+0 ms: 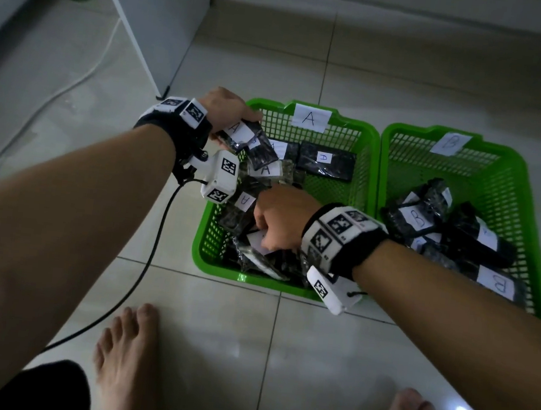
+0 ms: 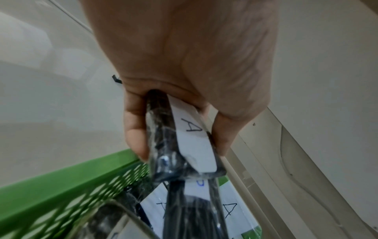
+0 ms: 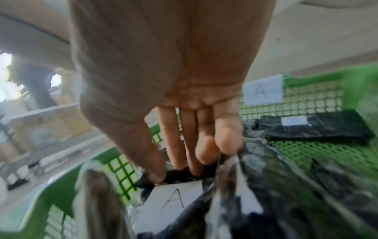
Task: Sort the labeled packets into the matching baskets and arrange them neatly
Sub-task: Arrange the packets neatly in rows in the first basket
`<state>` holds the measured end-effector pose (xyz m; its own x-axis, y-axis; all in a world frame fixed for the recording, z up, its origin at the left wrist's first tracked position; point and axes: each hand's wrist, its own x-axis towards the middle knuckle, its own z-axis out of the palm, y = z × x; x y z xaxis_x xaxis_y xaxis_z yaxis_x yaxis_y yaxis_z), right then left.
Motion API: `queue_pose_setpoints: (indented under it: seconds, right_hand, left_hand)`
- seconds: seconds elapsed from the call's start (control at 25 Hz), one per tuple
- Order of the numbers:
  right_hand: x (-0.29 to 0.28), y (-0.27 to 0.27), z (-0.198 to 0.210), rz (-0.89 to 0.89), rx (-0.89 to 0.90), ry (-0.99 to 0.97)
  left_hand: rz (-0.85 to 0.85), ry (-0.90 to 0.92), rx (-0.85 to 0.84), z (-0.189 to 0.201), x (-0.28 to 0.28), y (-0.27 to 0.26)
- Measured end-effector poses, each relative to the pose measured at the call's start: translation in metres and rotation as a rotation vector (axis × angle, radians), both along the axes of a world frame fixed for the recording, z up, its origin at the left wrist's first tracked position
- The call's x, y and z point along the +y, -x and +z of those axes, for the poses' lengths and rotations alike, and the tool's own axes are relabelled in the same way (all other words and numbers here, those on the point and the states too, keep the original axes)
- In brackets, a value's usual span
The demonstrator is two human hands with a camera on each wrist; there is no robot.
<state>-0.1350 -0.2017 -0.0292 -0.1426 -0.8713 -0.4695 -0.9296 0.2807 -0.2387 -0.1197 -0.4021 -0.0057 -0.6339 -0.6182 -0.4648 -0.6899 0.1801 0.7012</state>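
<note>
Centre of frame, over basket A (image 1: pixel 363 137): left hand (image 1: pixel 226 106) is pinching stacked A packets (image 1: pixel 246 135); right hand (image 1: pixel 277 219) is gripping another packet (image 1: pixel 258 240). Risk: slick wrap, stack slipping/scattering.

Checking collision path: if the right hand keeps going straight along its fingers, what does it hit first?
The right hand points down into basket A; its fingertips look already on the packet labelled A. Contact is blurred.

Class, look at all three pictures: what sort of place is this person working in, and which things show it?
Probably a room in a home, with the work done on the floor. The glossy tiled floor carries two green baskets, the person's bare feet rest on it, and a white cable trails nearby.
</note>
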Motion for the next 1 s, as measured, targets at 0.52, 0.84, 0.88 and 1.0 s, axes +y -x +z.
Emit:
queue_pose_setpoints:
  seconds: [0.52,0.84,0.88,1.0]
  right_hand:
    - [-0.01,0.025,0.027,-0.114,-0.127,0.112]
    - [0.015,0.143,0.04,-0.604,0.111,0.164]
    - [0.014,0.144,0.034,-0.586,0.192,0.158]
    - [0.007,0.144,0.023,-0.499,0.361,0.198]
  left_hand:
    - [0.135,-0.135,0.092,-0.017,-0.028,-0.013]
    - [-0.789,0.15,-0.138,-0.013,0.032,0.0]
    - [-0.84,0.166,-0.146,-0.02,0.035,0.002]
    - [-0.789,0.208,-0.083,-0.026,0.033,0.007]
